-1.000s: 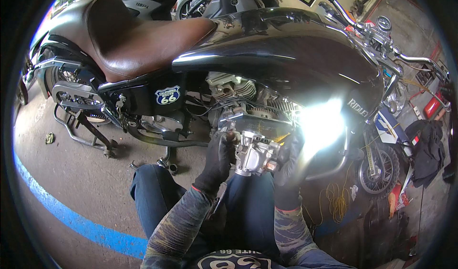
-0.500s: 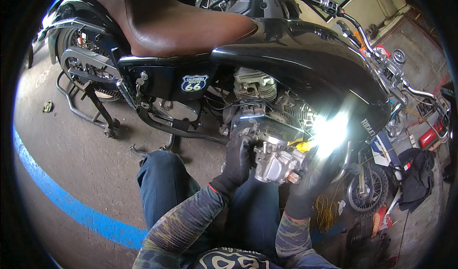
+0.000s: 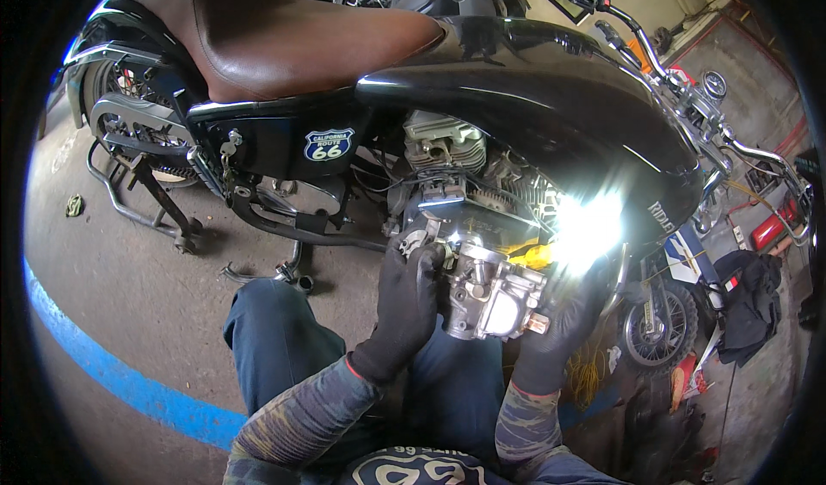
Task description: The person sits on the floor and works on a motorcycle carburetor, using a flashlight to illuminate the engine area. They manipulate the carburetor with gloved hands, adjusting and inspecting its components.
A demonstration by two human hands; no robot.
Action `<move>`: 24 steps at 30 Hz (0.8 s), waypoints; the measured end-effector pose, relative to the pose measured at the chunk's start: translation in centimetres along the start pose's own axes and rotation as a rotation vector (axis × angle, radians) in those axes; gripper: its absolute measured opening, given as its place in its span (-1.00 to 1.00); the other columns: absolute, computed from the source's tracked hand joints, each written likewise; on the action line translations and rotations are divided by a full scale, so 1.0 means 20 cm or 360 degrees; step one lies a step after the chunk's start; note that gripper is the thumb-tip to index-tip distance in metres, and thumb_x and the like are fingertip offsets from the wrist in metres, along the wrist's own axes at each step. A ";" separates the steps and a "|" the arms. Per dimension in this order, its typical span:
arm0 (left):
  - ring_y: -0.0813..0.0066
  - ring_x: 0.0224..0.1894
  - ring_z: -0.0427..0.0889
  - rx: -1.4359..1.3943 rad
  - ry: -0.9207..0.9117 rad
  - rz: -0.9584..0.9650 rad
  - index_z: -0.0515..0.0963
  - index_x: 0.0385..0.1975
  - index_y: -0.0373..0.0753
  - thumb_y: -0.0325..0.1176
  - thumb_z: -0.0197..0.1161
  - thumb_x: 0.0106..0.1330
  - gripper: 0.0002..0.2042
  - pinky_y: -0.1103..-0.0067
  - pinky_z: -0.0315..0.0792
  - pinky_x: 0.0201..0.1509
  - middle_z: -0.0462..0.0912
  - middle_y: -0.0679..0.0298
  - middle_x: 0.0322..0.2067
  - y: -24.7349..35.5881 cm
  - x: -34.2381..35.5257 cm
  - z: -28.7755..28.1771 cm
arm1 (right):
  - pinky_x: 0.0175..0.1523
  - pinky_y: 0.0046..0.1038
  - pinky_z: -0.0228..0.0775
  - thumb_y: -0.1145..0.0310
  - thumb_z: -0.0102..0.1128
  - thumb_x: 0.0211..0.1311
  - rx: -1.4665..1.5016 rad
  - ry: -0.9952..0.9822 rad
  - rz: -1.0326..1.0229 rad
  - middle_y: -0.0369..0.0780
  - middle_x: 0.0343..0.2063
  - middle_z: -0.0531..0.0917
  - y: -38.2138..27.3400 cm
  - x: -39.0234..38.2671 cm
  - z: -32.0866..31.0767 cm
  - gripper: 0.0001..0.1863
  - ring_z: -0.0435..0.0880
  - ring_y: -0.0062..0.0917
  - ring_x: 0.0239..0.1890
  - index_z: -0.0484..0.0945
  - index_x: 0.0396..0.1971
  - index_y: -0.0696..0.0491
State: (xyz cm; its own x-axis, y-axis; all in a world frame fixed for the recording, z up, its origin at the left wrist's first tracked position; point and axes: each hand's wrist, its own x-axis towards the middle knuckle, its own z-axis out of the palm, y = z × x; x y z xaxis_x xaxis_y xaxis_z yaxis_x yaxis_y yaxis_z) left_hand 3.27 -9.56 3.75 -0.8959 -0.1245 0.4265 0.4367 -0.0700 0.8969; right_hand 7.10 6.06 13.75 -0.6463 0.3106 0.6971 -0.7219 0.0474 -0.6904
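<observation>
1. The carburetor (image 3: 490, 296) is a silvery cast-metal block with small screws, a brass-coloured fitting and a squarish bowl; it sits just below the engine (image 3: 469, 175), against its side.
2. The left hand (image 3: 404, 308), in a black glove, has its grip closed around the carburetor's left end.
3. The right hand (image 3: 559, 326), also gloved black, clamps the carburetor's right side from below; glare from a bright light (image 3: 589, 227) hides part of its fingers.
4. Left of the engine, a shield-shaped badge (image 3: 329, 144), blue with white edging, sits on the black side cover.
5. Above the engine lies the black tank (image 3: 551, 98), with pale lettering low on its right flank.
6. Left of the engine, a blue stripe (image 3: 112, 373) curves across the floor (image 3: 112, 270).
</observation>
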 end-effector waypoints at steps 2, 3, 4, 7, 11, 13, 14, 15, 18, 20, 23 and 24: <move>0.29 0.14 0.65 -0.0142 -0.0041 -0.0133 0.54 0.18 -0.37 0.12 -0.19 0.70 -0.39 0.40 0.55 0.24 0.47 0.05 0.23 0.01 -0.03 -0.03 | 0.28 -0.38 0.45 0.45 -0.03 0.63 -0.0185 -0.0226 -0.0124 -0.15 0.17 0.56 -0.01 -0.03 -0.01 -0.60 0.57 -0.53 0.14 0.40 0.35 0.25; 0.29 0.15 0.64 -0.0185 -0.0048 -0.0154 0.53 0.19 -0.37 0.12 -0.19 0.70 -0.39 0.40 0.54 0.26 0.48 0.05 0.23 0.01 -0.04 -0.03 | 0.37 -0.32 0.43 0.42 -0.03 0.66 -0.0008 -0.0340 -0.0097 -0.16 0.18 0.55 0.00 -0.04 -0.02 -0.61 0.55 -0.50 0.21 0.41 0.34 0.25; 0.28 0.17 0.63 -0.0245 -0.0049 -0.0168 0.52 0.20 -0.37 0.11 -0.19 0.70 -0.39 0.39 0.53 0.28 0.48 0.05 0.23 0.01 -0.05 -0.04 | 0.38 -0.31 0.42 0.42 -0.03 0.66 0.0203 -0.0449 -0.0106 -0.16 0.19 0.54 0.01 -0.05 -0.03 -0.62 0.54 -0.50 0.22 0.42 0.33 0.25; 0.24 0.20 0.59 -0.0243 0.0043 0.0021 0.50 0.20 -0.40 0.10 -0.20 0.71 -0.40 0.35 0.50 0.29 0.51 0.02 0.20 0.01 -0.04 -0.04 | 0.33 -0.34 0.47 0.44 -0.02 0.65 -0.0470 -0.0376 -0.0272 -0.15 0.19 0.55 0.03 -0.09 -0.07 -0.63 0.56 -0.49 0.20 0.44 0.32 0.24; 0.12 0.09 0.61 -0.0245 0.0109 -0.0086 0.59 0.03 -0.45 0.05 -0.15 0.70 -0.42 0.28 0.48 0.23 0.46 -0.07 0.15 0.11 -0.02 -0.05 | 0.17 -0.43 0.50 0.43 -0.02 0.66 0.0067 -0.0181 0.0031 -0.20 0.05 0.56 0.06 -0.10 -0.05 -0.69 0.55 -0.51 0.05 0.48 0.24 0.21; 0.22 0.06 0.61 -0.0176 0.0088 -0.0102 0.57 0.03 -0.47 0.02 -0.09 0.70 -0.44 0.34 0.47 0.25 0.48 -0.01 0.13 0.19 -0.03 -0.07 | 0.05 -0.49 0.47 0.42 -0.03 0.65 0.0377 0.0052 0.0279 -0.24 -0.07 0.54 0.03 -0.10 -0.04 -0.74 0.51 -0.56 -0.09 0.50 0.16 0.20; 0.28 0.05 0.61 -0.0329 0.0072 -0.0160 0.56 0.04 -0.49 0.01 -0.06 0.69 -0.46 0.37 0.46 0.25 0.49 0.01 0.11 0.24 -0.05 -0.08 | 0.02 -0.50 0.47 0.42 -0.03 0.65 0.0367 0.0119 0.0362 -0.25 -0.08 0.54 0.00 -0.12 -0.04 -0.74 0.51 -0.57 -0.11 0.50 0.16 0.19; 0.27 0.04 0.62 -0.0339 0.0062 -0.0195 0.55 0.04 -0.48 -0.01 -0.04 0.68 -0.48 0.35 0.46 0.25 0.49 0.01 0.10 0.27 -0.06 -0.10 | 0.00 -0.50 0.46 0.41 -0.02 0.65 0.0283 0.0124 0.0419 -0.25 -0.09 0.54 -0.04 -0.15 -0.04 -0.74 0.51 -0.57 -0.13 0.51 0.15 0.19; 0.24 0.02 0.63 -0.0262 0.0046 -0.0211 0.54 0.04 -0.46 -0.08 0.01 0.63 -0.54 0.31 0.47 0.24 0.52 0.00 0.05 0.32 -0.08 -0.13 | -0.07 -0.52 0.44 0.39 -0.01 0.65 0.0018 0.0082 0.0520 -0.27 -0.14 0.54 -0.12 -0.25 -0.04 -0.74 0.50 -0.60 -0.18 0.52 0.14 0.18; 0.22 0.01 0.63 -0.0182 0.0025 -0.0208 0.52 0.05 -0.45 -0.12 0.04 0.60 -0.58 0.28 0.47 0.23 0.53 0.00 0.02 0.31 -0.09 -0.16 | -0.12 -0.54 0.43 0.38 0.00 0.65 -0.0097 0.0054 0.0577 -0.28 -0.17 0.54 -0.14 -0.29 -0.03 -0.74 0.50 -0.62 -0.22 0.52 0.14 0.17; 0.19 -0.02 0.64 -0.0123 0.0014 -0.0202 0.50 0.05 -0.43 -0.18 0.09 0.55 -0.62 0.24 0.47 0.22 0.55 -0.01 -0.03 0.30 -0.09 -0.18 | -0.19 -0.56 0.41 0.36 0.01 0.64 -0.0185 0.0027 0.0623 -0.29 -0.21 0.55 -0.13 -0.30 0.01 -0.74 0.49 -0.65 -0.28 0.53 0.12 0.17; 0.18 -0.02 0.64 -0.0108 0.0007 -0.0196 0.50 0.06 -0.43 -0.20 0.11 0.54 -0.64 0.22 0.48 0.22 0.56 -0.01 -0.04 0.30 -0.09 -0.19 | -0.21 -0.56 0.41 0.35 0.02 0.64 -0.0194 0.0024 0.0626 -0.30 -0.22 0.55 -0.12 -0.29 0.03 -0.74 0.49 -0.66 -0.30 0.53 0.12 0.16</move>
State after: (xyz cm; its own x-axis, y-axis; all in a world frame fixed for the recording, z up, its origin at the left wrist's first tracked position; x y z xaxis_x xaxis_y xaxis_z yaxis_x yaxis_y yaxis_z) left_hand 7.92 -13.54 7.89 -0.9427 -0.1154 0.3131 0.3282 -0.1518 0.9323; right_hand 12.43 3.57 11.57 -0.8628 0.3415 0.3728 -0.3850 0.0340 -0.9223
